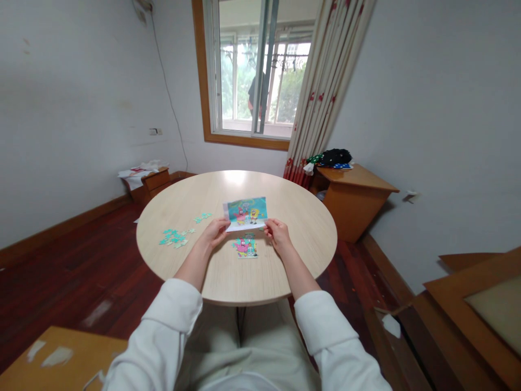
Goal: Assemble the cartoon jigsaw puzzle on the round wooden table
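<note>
Pinching its ends, the left hand (216, 233) and right hand (278, 234) hold a picture card (246, 212) beyond a partly joined puzzle (244, 247); loose pieces (174, 238) lie left on the table (285, 194).

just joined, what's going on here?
A person's left hand and right hand each grip a side edge of a printed picture, holding it up over a round table. Just below it in view, a partly assembled puzzle lies on the tabletop. Off to the person's left are a pile of loose pieces and, farther back, a smaller cluster of pieces.
</note>
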The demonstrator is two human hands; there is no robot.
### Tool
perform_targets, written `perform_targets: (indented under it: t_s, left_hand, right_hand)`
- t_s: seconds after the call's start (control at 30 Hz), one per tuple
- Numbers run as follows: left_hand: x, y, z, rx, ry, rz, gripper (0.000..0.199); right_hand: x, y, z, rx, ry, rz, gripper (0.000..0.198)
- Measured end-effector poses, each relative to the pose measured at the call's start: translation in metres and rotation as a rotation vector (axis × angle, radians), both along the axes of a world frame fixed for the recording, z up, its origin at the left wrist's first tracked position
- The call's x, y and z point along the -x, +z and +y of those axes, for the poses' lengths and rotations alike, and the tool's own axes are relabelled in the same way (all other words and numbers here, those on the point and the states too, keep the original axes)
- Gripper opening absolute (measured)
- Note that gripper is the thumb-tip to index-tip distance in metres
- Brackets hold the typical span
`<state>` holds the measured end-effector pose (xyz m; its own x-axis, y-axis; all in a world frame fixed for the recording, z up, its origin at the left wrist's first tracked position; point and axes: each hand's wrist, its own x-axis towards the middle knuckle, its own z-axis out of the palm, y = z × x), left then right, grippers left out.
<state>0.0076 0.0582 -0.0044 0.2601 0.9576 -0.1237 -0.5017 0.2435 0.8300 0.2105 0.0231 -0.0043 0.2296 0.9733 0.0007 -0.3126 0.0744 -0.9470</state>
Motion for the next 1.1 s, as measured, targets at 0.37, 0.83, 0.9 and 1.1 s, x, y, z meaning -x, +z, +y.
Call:
perform_targets:
  t_s: [0.37, 0.83, 0.9, 1.1]
  left_hand:
    - [0.003, -0.002, 0.005, -0.053, 0.019, 0.019, 0.022]
    - [0.005, 0.004, 0.0, 0.05, 0.173, -0.114, 0.03]
    - [0.005, 0.003, 0.002, 0.06, 0.202, -0.116, 0.032]
    - [0.006, 0.001, 0.006, 0.065, 0.251, -0.116, 0.025]
  right_hand:
    - [0.004, -0.004, 0.001, -0.029, -0.059, -0.245, 0.008]
    - [-0.021, 0.013, 0.04, 0.122, -0.182, 0.039, 0.008]
    - [-0.024, 0.016, 0.052, 0.17, -0.213, 0.043, 0.01]
    - [-0.024, 0.01, 0.086, 0.289, -0.23, 0.016, 0.016]
